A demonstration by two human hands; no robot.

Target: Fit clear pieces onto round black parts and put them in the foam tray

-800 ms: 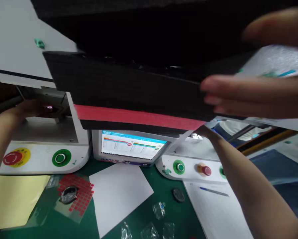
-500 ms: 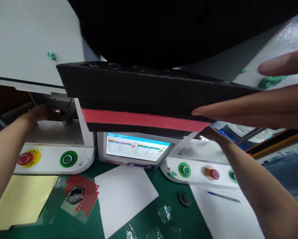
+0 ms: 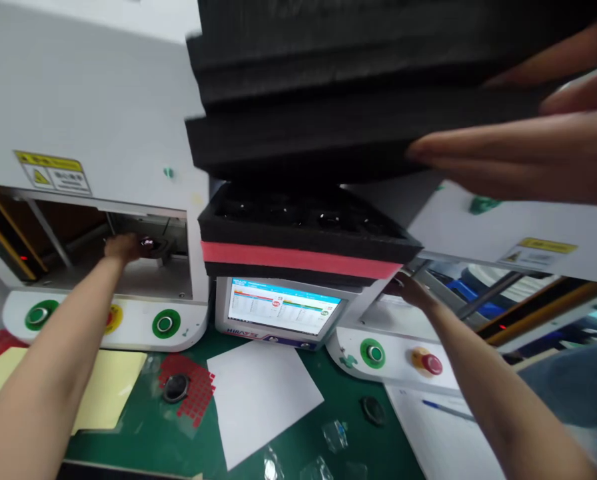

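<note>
My left hand (image 3: 122,248) reaches into the opening of the left machine. Its closed fingers are at the near edge of a small dark round device (image 3: 147,244) with a lit face, at a fixture (image 3: 163,257). Reaching into the right machine, my right hand (image 3: 403,287) is partly hidden behind a foam tray, and what its fingers hold cannot be made out. Another person's hand (image 3: 523,157) supports dark foam trays (image 3: 298,127) across the top. Below these is a black foam tray with a red band (image 3: 298,257), with shiny round items in its pockets.
A monitor (image 3: 283,307) stands between the machines. On the green table lie white paper (image 3: 266,400), a red label sheet (image 3: 196,390), a round watch-like part (image 3: 175,387), another dark round part (image 3: 373,411), plastic scraps (image 3: 334,435) and a pen (image 3: 448,409). Green buttons (image 3: 165,324) line the machine fronts.
The view has shifted left. The upper foam trays and the other person's hand have risen off the red-banded tray, whose pockets now show. My hands remain inside the machines.
</note>
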